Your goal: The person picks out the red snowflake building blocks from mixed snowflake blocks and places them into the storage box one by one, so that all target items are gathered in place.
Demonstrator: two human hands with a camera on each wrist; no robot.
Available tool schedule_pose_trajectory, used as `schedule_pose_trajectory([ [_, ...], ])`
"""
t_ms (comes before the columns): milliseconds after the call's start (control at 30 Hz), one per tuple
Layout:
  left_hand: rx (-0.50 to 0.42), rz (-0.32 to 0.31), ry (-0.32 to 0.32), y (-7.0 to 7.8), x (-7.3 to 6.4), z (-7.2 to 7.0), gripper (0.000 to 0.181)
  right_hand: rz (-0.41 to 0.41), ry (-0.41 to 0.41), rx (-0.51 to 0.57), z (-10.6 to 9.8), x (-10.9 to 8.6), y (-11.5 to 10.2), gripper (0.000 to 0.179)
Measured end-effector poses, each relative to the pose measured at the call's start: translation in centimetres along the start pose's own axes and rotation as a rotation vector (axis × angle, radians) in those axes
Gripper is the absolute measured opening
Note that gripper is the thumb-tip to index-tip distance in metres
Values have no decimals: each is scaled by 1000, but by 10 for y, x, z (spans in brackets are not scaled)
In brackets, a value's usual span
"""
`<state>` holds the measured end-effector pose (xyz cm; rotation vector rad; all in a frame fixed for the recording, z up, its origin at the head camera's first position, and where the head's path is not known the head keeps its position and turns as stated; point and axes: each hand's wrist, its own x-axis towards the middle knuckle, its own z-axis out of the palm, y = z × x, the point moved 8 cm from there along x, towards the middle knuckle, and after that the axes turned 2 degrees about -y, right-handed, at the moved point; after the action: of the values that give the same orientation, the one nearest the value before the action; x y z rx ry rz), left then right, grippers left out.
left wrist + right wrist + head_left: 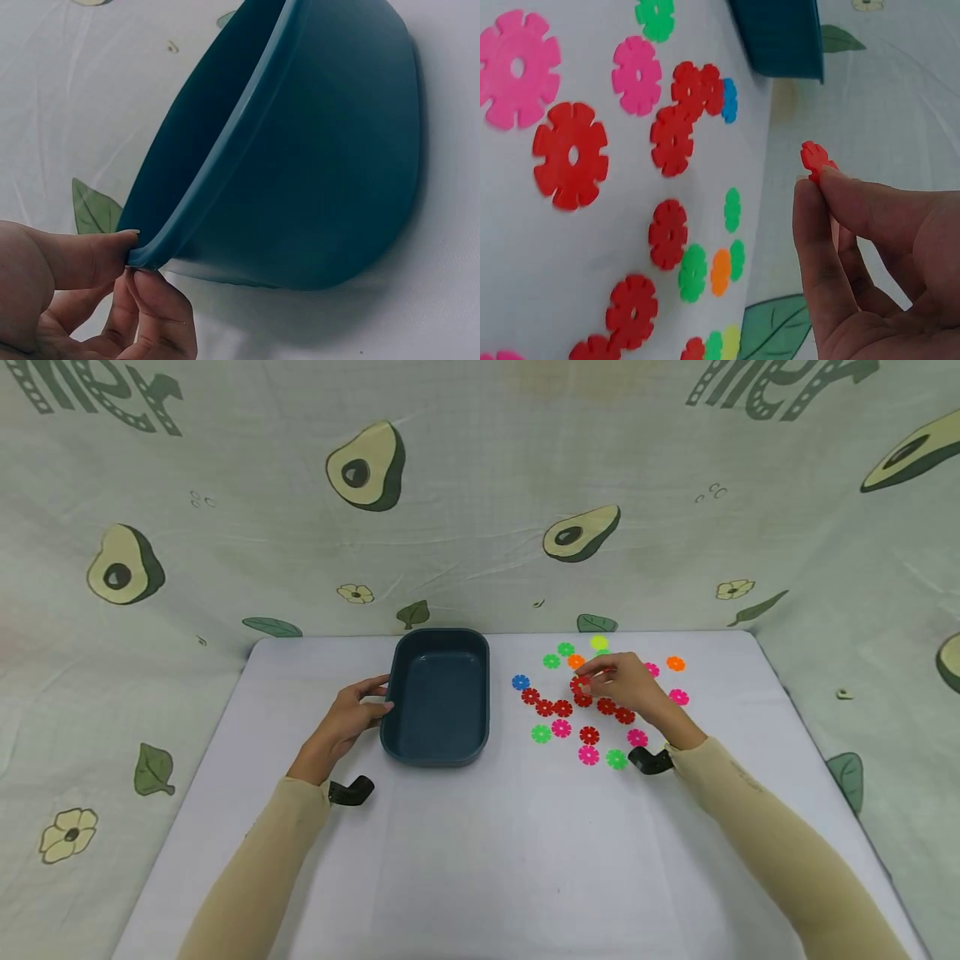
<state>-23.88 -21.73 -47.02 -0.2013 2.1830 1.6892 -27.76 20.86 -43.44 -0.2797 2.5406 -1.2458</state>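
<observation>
With thumb and fingers, my left hand (352,714) pinches the left rim of a dark teal plastic bin (435,714). In the left wrist view the thumb lies over the rim of this bin (322,165) and the fingers are beneath it. A red notched plastic disc (815,157) is pinched between thumb and fingers of my right hand (892,262), raised above the table. Below that hand several more red discs (588,736) lie on the white tabletop, some overlapping.
Around the red discs lie green discs (617,759), pink discs (561,728), orange discs (675,663), a blue disc (521,682) and a yellow disc (599,642). Behind the white table (480,860) hangs an avocado-print cloth (480,460). A black fitting (651,761) sticks out at the right cuff.
</observation>
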Motion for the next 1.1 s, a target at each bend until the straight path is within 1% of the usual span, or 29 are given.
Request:
schedule_pose_trajectory([
  [167, 4, -3, 7, 0, -1, -3, 64, -27, -38, 69, 18, 12, -18, 27],
  [233, 3, -5, 11, 0, -1, -5, 64, -23, -57, 103, 26, 17, -23, 29],
  [400, -1, -6, 13, -1, -1, -6, 64, -30, -79, 140, 42, 28, -37, 32],
  [567, -13, -14, 9, -3, 2, -5, 63, -35, -86, 143, 56, 38, -49, 34],
  [733, -21, -27, 15, -5, 5, -5, 64, -27, -103, 171, 68, 47, -62, 33],
  [867, -29, -30, 11, -7, 6, -5, 64, -24, -106, 168, 78, 54, -71, 33],
  [1100, -49, -22, 14, -7, 5, -4, 64, -65, -124, 180, 95, 65, -88, 29],
])
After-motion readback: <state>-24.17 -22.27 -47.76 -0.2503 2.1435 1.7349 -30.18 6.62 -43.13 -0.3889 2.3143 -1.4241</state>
